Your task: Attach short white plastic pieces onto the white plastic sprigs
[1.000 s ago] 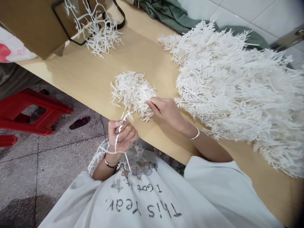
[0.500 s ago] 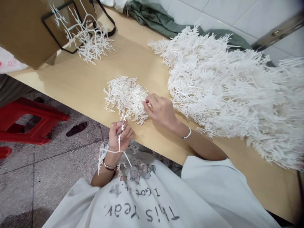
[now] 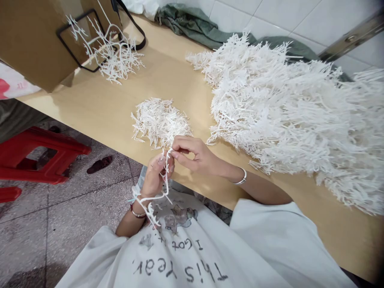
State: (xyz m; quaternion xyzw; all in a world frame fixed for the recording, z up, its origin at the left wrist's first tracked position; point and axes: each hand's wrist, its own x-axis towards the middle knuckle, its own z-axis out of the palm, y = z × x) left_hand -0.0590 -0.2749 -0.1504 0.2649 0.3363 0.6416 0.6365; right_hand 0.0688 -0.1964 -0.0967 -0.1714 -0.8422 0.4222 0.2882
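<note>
My left hand (image 3: 153,176) is closed around a white branching plastic stem (image 3: 167,185) at the table's front edge. Its lower part bends down past my wrist, with forked side twigs hanging over my shirt. At the upper end of the stem, my right hand (image 3: 198,157) is pinched, thumb and forefinger touching the tip. Whether a separate small piece sits between those fingers is too fine to make out. Just beyond both hands lies a small heap of short white plastic sprigs (image 3: 160,122).
A large mound of white sprigs (image 3: 288,120) covers the table's right side. Bare white branches (image 3: 120,60) lie by a cardboard box (image 3: 36,40) and black strap (image 3: 141,40). Green cloth (image 3: 192,24) runs along the wall. A red stool (image 3: 45,160) stands on the floor at left.
My right hand has come from the small heap toward me and left, meeting the stem's tip. My left hand has lifted slightly and turned the stem, whose lower twigs now hang differently.
</note>
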